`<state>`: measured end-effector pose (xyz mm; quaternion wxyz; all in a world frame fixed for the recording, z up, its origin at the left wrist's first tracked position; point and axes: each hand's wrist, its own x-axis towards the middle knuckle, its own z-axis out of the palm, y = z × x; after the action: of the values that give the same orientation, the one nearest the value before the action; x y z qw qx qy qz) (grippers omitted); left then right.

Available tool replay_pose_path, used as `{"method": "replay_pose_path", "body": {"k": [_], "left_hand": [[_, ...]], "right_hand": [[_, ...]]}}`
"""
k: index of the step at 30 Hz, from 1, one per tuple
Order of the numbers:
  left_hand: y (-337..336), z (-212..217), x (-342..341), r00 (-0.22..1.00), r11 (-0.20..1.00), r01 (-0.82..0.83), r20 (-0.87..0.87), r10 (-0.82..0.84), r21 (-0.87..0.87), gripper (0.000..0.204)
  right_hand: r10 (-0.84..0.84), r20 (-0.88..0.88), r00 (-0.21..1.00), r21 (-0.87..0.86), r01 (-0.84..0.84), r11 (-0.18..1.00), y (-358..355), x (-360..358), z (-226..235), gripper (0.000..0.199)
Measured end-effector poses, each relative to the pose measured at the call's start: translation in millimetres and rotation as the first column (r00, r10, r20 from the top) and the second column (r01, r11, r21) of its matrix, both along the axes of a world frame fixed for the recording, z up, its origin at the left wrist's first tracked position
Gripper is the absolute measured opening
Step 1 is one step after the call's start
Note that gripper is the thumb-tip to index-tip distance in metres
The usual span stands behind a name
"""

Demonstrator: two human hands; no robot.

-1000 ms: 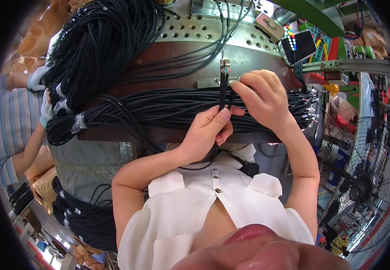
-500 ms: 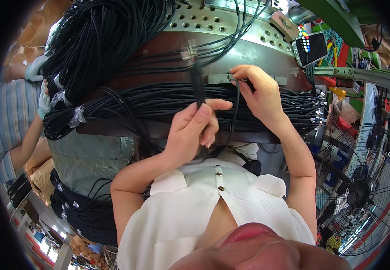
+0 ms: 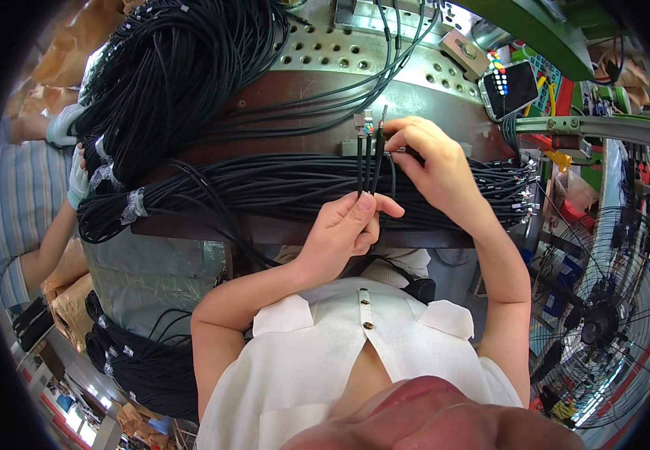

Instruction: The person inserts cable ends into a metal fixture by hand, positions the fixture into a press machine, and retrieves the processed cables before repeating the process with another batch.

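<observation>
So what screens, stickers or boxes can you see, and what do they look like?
Phone screen: upper right, propped at the back of the bench, a dark rectangle with small coloured squares at its left edge.
Tape wraps: left side, pale shiny bands around the black cable bundles.
Brown bags or boxes: far upper left, behind the cable pile, crumpled; too blurred to tell more.
</observation>
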<state>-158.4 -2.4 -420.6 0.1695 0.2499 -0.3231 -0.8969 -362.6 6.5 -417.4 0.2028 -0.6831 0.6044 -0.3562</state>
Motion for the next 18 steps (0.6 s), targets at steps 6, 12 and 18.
{"method": "replay_pose_path", "body": {"k": [6, 12, 18], "left_hand": [[4.3, 5.9, -9.9, 0.988, 0.966, -0.038, 0.133, 0.074, -0.258, 0.044], [1.1, 12.7, -11.1, 0.981, 0.988, -0.098, 0.153, 0.115, -0.116, 0.033], [1.2, 21.3, -3.6, 0.97, 0.982, 0.179, 0.176, -0.166, -0.059, 0.034]], "right_hand": [[-0.283, 0.556, 0.782, 0.468, -0.013, 0.884, 4.9, 11.9, 33.3, 0.019], [-0.22, -0.325, 0.92, -0.348, 0.101, 0.932, 22.9, 10.1, 30.5, 0.024], [-0.187, -0.513, 0.838, -0.35, -0.006, 0.937, 11.8, -10.5, 9.2, 0.021]]}}
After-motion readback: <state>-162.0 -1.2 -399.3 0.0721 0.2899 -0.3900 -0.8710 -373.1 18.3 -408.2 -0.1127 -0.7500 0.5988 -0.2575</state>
